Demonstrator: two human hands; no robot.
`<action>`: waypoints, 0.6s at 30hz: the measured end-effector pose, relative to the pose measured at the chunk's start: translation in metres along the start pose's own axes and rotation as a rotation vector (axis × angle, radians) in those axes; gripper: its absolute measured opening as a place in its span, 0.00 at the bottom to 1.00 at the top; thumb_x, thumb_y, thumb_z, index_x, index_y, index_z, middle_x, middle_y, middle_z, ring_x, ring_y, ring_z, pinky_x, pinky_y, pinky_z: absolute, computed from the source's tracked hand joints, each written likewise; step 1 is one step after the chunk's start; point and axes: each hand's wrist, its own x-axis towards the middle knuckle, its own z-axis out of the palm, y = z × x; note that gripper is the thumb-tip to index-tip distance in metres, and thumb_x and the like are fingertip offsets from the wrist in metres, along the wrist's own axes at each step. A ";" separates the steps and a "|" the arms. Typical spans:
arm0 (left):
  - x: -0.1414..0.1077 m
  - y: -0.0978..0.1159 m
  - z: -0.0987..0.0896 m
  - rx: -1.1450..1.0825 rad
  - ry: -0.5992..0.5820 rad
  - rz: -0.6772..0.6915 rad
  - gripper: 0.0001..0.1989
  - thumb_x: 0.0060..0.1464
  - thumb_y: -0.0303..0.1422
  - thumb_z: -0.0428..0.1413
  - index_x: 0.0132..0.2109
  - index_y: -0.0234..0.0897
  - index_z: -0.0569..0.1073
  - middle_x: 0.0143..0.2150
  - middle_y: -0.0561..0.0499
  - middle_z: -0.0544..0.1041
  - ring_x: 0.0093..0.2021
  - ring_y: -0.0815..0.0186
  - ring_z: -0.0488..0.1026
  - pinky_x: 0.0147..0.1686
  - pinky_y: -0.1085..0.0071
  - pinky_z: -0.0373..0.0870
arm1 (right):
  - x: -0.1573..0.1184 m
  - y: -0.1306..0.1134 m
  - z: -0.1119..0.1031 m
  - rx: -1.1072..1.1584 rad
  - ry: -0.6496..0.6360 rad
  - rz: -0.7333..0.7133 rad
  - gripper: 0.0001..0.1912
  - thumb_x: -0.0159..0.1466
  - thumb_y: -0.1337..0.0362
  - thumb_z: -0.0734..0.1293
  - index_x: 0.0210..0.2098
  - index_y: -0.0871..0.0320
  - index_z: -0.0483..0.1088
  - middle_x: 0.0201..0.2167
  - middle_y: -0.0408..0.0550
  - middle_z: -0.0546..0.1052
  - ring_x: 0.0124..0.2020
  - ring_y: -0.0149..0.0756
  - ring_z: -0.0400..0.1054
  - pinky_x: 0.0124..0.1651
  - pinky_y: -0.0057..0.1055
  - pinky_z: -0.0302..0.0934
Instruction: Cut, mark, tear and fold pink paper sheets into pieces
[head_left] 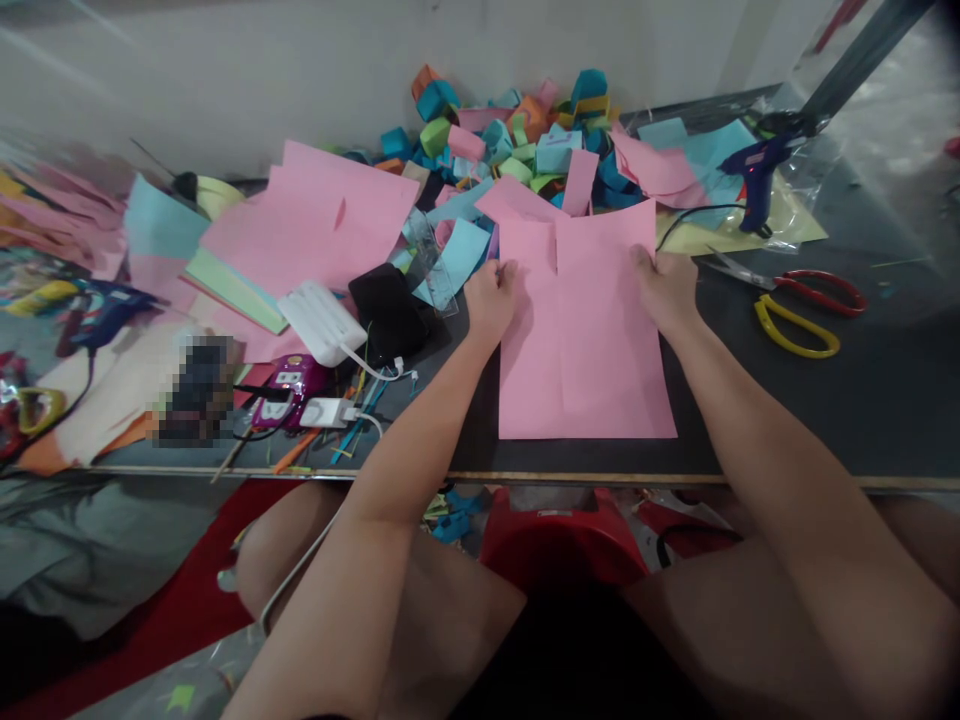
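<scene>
A pink sheet of paper [592,340] with a crease down its middle and a short slit near the top lies on the dark table, its upper part slightly raised. My left hand [493,295] pinches its left edge. At the right edge, near the top, my right hand [670,285] holds it with the thumb on the front. Scissors with one red and one yellow handle [799,345] lie on the table to the right of my right hand.
Behind the sheet is a pile of coloured paper pieces [517,140]. A blue glue gun [761,180] stands at the back right. On the left are pink sheets [300,220], a white power bank [322,322], a black pouch [390,310], cables and another glue gun [112,308].
</scene>
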 end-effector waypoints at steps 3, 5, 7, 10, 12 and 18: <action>0.000 -0.002 0.001 0.017 0.043 0.011 0.27 0.66 0.53 0.57 0.28 0.44 0.56 0.25 0.52 0.62 0.37 0.58 0.72 0.40 0.65 0.63 | 0.001 0.003 0.001 0.000 0.024 -0.003 0.33 0.71 0.39 0.62 0.19 0.50 0.53 0.16 0.44 0.53 0.26 0.41 0.60 0.34 0.41 0.48; 0.000 -0.001 0.002 0.024 0.071 0.009 0.26 0.67 0.53 0.57 0.29 0.44 0.57 0.25 0.53 0.63 0.37 0.58 0.73 0.41 0.65 0.64 | 0.003 0.006 0.002 0.008 0.036 0.006 0.33 0.71 0.37 0.62 0.19 0.51 0.54 0.15 0.44 0.54 0.26 0.42 0.62 0.34 0.41 0.49; -0.001 0.003 0.002 0.018 0.083 -0.003 0.24 0.67 0.52 0.57 0.29 0.44 0.59 0.25 0.53 0.64 0.37 0.58 0.73 0.41 0.64 0.65 | 0.003 0.008 0.003 0.029 0.038 0.006 0.33 0.71 0.35 0.61 0.20 0.51 0.56 0.16 0.44 0.53 0.26 0.42 0.63 0.34 0.40 0.49; -0.002 0.016 -0.001 -0.016 0.063 -0.056 0.21 0.66 0.50 0.59 0.32 0.42 0.65 0.26 0.53 0.68 0.35 0.60 0.73 0.40 0.65 0.66 | 0.004 0.009 0.002 0.048 0.046 -0.008 0.34 0.70 0.33 0.61 0.20 0.51 0.56 0.16 0.43 0.53 0.26 0.41 0.61 0.33 0.40 0.48; -0.003 0.025 -0.005 -0.022 -0.011 -0.128 0.18 0.63 0.48 0.62 0.34 0.41 0.69 0.26 0.53 0.70 0.32 0.62 0.72 0.37 0.66 0.65 | 0.004 0.007 0.000 0.027 0.061 -0.008 0.33 0.71 0.36 0.62 0.20 0.51 0.54 0.17 0.43 0.53 0.25 0.39 0.59 0.34 0.40 0.47; -0.005 0.029 -0.011 0.059 -0.166 -0.023 0.20 0.55 0.41 0.64 0.25 0.42 0.62 0.22 0.56 0.62 0.25 0.67 0.60 0.29 0.67 0.55 | 0.006 0.003 -0.007 0.144 0.099 0.019 0.33 0.71 0.39 0.64 0.20 0.51 0.50 0.19 0.41 0.53 0.24 0.34 0.53 0.33 0.38 0.46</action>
